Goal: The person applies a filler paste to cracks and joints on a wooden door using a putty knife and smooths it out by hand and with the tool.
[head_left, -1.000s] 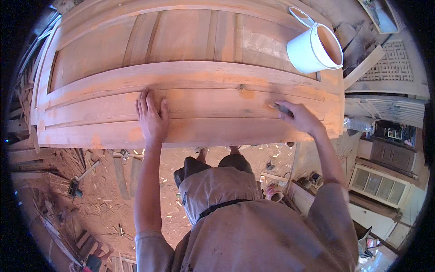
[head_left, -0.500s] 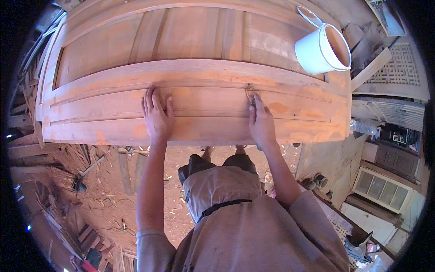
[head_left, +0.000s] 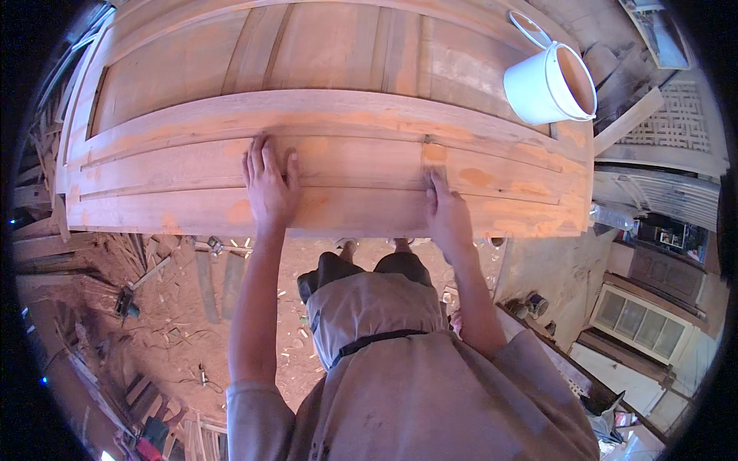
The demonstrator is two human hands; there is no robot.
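A panelled wooden door (head_left: 354, 167) lies flat in front of me, smeared with orange filler in places. My left hand (head_left: 271, 188) rests on its near frame, fingers spread and holding nothing. Farther right, my right hand (head_left: 449, 219) is closed on what looks like a putty knife (head_left: 431, 177), mostly hidden by the fingers. Just beyond the blade is a fresh orange filler patch (head_left: 434, 153), beside a dark mark in the wood.
A white bucket (head_left: 530, 88) with orange residue inside stands on the door's far right, its lid (head_left: 530, 29) beside it. Wood scraps (head_left: 207, 284) and shavings litter the dirt floor. Stacked timber lines the left; a white-framed window panel (head_left: 636, 321) lies at right.
My right hand has drawn back toward me with the putty knife, uncovering the orange patch. My left hand stays in about the same place on the door.
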